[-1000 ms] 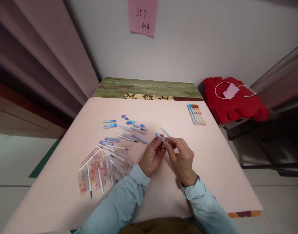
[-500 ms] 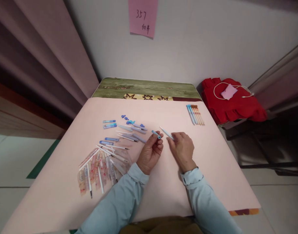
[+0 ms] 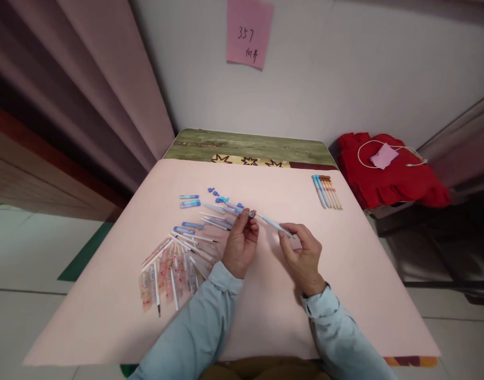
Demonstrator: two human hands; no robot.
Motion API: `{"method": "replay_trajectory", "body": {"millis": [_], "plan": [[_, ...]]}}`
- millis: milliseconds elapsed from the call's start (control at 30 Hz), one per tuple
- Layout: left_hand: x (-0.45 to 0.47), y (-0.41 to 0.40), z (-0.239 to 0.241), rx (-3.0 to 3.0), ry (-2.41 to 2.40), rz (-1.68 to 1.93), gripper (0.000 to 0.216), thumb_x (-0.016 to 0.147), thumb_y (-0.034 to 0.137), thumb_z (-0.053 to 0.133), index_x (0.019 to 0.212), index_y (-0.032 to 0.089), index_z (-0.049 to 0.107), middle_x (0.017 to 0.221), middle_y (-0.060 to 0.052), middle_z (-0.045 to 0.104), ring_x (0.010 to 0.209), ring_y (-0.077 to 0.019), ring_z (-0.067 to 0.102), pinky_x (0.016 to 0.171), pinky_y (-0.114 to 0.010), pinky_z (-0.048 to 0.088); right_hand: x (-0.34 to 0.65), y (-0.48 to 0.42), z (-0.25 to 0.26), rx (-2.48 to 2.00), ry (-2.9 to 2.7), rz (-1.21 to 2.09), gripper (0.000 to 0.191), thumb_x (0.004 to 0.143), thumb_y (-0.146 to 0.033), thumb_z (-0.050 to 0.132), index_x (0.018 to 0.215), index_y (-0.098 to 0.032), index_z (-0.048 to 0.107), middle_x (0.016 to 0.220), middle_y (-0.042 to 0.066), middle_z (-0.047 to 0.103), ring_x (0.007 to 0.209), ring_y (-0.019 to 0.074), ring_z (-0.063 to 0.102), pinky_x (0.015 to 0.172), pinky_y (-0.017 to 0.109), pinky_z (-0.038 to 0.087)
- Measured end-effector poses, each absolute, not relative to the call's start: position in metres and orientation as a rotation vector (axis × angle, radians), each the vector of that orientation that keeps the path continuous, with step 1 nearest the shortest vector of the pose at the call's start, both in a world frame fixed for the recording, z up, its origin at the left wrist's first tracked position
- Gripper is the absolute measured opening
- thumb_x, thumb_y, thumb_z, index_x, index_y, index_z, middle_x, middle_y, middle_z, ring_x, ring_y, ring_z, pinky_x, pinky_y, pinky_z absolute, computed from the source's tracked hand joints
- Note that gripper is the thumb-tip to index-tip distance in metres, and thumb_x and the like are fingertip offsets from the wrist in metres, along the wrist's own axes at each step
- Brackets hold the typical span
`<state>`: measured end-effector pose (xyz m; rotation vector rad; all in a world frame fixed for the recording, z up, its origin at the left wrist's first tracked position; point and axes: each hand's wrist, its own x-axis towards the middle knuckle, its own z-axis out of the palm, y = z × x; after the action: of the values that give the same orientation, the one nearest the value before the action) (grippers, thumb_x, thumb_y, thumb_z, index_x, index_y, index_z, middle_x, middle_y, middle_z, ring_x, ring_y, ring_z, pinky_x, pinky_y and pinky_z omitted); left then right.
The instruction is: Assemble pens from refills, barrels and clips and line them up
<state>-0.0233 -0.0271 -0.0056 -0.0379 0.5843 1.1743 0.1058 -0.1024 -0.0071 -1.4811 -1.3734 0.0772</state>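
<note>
A pink-covered table (image 3: pixel 368 295) spreads across the middle, and two arms in pale blue sleeves (image 3: pixel 202 327) reach over it from the near edge. The left hand (image 3: pixel 240 245) is raised near the centre, palm turned toward the right, fingers curled in; the right hand (image 3: pixel 303 250) faces it, bent inward at the wrist. Left of the left hand lies a loose pile of clear tubes (image 3: pixel 178 272) and white refills (image 3: pixel 157 282), while a neat row of pens (image 3: pixel 327 192) sits well apart, toward the far right corner. The right thumb and forefinger are pinched together on a slim pale blue pen (image 3: pixel 271 222), near its right-hand end, so it slants up and leftward between the hands. The left thumb and fingers are closed on a short blue barrel (image 3: pixel 250 214), its open end facing the pen's white tip; whether they touch, I cannot tell. Small blue caps (image 3: pixel 221 200) lie just beyond the left hand
</note>
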Motion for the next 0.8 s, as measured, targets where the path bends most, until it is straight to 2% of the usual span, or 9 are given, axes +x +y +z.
{"method": "replay_trajectory", "body": {"millis": [267,800], "plan": [[-0.0206,-0.0289,-0.0096,0.017,0.611,1.177,0.004,0.085,0.011,0.067,0.088,0.010,0.068,0.082,-0.004,0.069,0.060,-0.0048,0.059,0.052,-0.013,0.048,0.1072,-0.1046,-0.0073,-1.548,-1.429,0.059,0.010,0.088,-0.022,0.061,0.095,-0.023,0.069,0.085,0.002,0.070,0.079,0.0182,0.063,0.070,0.031,0.051],[-0.0145,-0.0342,-0.0136,0.124,0.632,1.155,0.011,0.077,0.013,0.075,0.085,0.011,0.067,0.080,-0.003,0.069,0.061,-0.0047,0.059,0.051,-0.013,0.047,0.1080,-0.1056,-0.0050,-1.522,-1.442,0.019,0.010,0.088,-0.020,0.063,0.096,-0.023,0.068,0.086,0.002,0.070,0.080,0.0176,0.063,0.075,0.033,0.050]]}}
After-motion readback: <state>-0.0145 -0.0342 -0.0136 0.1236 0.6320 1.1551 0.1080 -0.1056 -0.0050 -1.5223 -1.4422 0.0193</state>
